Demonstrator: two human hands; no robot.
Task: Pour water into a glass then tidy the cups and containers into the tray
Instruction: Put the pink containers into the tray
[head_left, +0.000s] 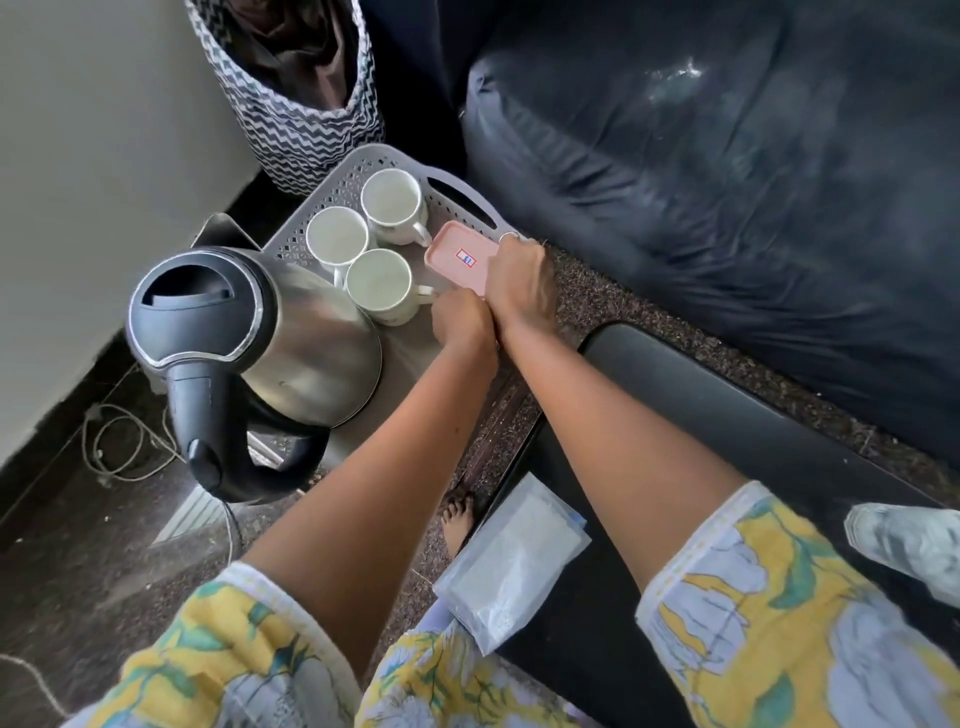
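A grey perforated tray (343, 176) stands on the floor and holds three white cups, the far one (390, 205), the left one (336, 240) and the near one (380, 285). A pink-lidded container (457, 257) sits at the tray's right side. My right hand (522, 283) grips the container's near right corner from above. My left hand (460, 317) is closed low beside it, touching the container's near edge next to the near cup's handle. A steel kettle (270, 332) with a black lid stands on the tray's near left part.
A zigzag-patterned fabric basket (306, 93) stands behind the tray by the wall. A dark sofa (727, 156) fills the right. A black low table (701, 441) at the lower right carries a clear plastic packet (514, 566). A cord (119, 441) lies on the floor at left.
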